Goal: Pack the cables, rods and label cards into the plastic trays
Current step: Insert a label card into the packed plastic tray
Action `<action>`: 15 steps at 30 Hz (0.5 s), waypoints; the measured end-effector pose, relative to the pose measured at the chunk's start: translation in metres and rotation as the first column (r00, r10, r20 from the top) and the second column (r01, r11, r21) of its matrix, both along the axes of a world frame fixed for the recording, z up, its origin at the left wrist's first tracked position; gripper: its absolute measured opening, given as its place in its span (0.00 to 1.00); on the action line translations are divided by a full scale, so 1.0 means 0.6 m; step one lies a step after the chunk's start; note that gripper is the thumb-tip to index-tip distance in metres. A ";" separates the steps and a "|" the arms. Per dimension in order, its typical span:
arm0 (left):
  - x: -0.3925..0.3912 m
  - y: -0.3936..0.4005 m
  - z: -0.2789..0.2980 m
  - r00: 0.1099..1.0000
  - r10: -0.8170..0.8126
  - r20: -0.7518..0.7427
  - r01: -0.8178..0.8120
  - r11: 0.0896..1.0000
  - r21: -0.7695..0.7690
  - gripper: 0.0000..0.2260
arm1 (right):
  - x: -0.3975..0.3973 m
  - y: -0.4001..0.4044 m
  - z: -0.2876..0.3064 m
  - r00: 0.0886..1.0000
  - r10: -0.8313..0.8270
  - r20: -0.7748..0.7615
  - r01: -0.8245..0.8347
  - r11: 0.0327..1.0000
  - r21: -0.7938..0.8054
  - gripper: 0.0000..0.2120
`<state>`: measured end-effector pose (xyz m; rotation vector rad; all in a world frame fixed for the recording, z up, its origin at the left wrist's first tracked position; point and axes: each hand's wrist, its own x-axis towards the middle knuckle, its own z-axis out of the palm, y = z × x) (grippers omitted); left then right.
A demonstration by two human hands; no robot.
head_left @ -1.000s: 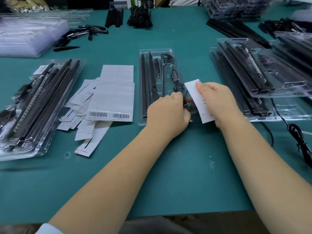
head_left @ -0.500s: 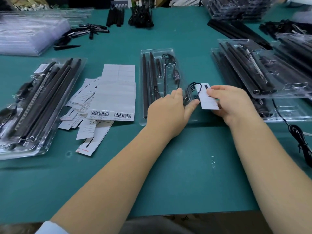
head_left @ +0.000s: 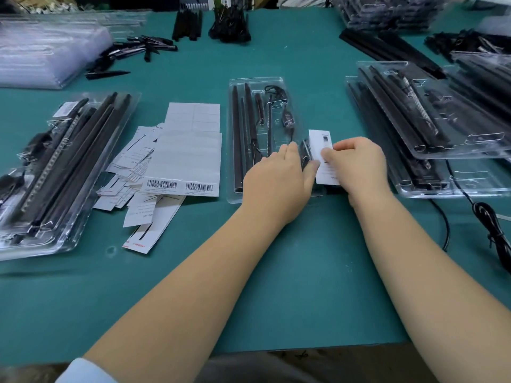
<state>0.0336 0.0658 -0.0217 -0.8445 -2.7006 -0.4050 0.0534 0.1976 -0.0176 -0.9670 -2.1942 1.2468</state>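
Head view: the right hand (head_left: 356, 164) pinches a white label card (head_left: 322, 145) over the right side of the clear plastic tray (head_left: 255, 81) at the table's middle. The left hand (head_left: 279, 178) lies flat on that tray, fingers straight, beside black rods (head_left: 236, 134) and a coiled cable (head_left: 276, 91).

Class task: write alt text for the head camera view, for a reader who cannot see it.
A person's right hand pinches a white label card over a clear plastic tray of black rods and cable; the left hand rests on the tray. Loose cards lie left on the green table.
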 end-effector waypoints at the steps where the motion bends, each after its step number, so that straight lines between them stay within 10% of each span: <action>1: -0.001 0.000 0.000 1.000 -0.002 0.005 0.002 1.000 0.010 0.24 | -0.003 -0.004 0.001 1.000 0.006 -0.006 -0.006 0.999 0.046 0.10; 15: 0.006 -0.004 -0.003 0.998 -0.060 0.005 0.059 0.998 0.030 0.21 | -0.024 -0.009 -0.013 0.934 0.329 0.138 -0.356 0.882 0.308 0.11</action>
